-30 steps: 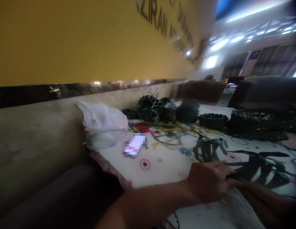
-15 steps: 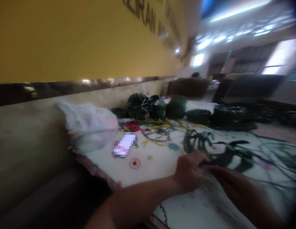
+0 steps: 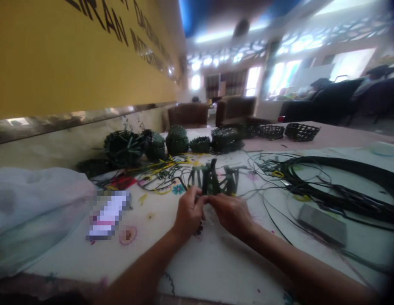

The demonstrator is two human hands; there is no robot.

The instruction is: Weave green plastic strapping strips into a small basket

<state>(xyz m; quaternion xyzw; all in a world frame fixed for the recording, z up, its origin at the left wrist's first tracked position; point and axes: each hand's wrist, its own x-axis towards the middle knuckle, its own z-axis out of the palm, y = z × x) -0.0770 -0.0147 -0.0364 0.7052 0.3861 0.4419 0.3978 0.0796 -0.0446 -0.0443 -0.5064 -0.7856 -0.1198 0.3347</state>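
A person's two bare hands meet over a table (image 3: 228,273) covered in a white cloth printed with scattered flowers. Between them, at the middle of the view, is a dark green strip piece (image 3: 211,180), its flat bands standing up and fanning out on the far side of the hands. The left hand (image 3: 188,212) has its thumb and fingers closed on the near edge of this piece; the right hand (image 3: 233,212), touching the left at the fingertips, pinches the same edge, though the exact grip is too blurred to tell. Behind lies a loose tangle of yellow strips (image 3: 161,164) and green ones, with a red item (image 3: 125,181) at its left end. Farther back stands a row of dark green woven baskets (image 3: 177,140). To the left are a phone (image 3: 109,214), its screen pixelated, and a pale plastic bag (image 3: 34,203) near the wall. To the right, a large coil of dark green strips (image 3: 343,165) lies behind a grey block (image 3: 322,224). A yellow wall (image 3: 57,59) with dark lettering rises at the left, and brown chairs (image 3: 188,115) stand beyond the table.
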